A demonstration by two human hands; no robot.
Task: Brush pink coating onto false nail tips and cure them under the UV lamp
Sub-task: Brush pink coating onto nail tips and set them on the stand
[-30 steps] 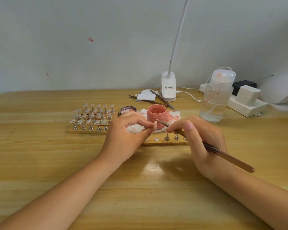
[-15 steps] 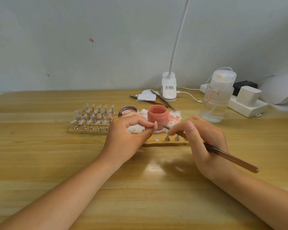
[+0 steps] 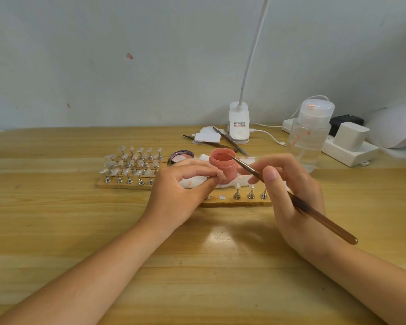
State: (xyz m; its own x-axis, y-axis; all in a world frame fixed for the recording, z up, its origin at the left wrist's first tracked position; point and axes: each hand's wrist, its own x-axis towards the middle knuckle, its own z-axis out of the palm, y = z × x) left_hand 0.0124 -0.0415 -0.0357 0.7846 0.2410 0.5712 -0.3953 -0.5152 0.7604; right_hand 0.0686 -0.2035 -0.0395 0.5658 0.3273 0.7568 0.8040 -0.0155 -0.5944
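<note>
At desk centre, left hand pinches 1 nail tip between thumb and fingertips, holding it just in front of the pink jar. Right hand grips the brush pen-style, bristle end at the jar's rim, apparently loading coating; I can't tell how much is on it. Uncoated tips sit on the stand rack to the left, and the near wooden strip shows bare metal holders. UV lamp is well apart at far right. Risks as I read them: an overloaded brush dripping onto the tissue or wood on the way to the tip; coating flooding the tip's edge onto my fingertips, since the pinch is close to the painted face; knuckles nudging the open jar; a smear when seating the wet tip on a holder.
</note>
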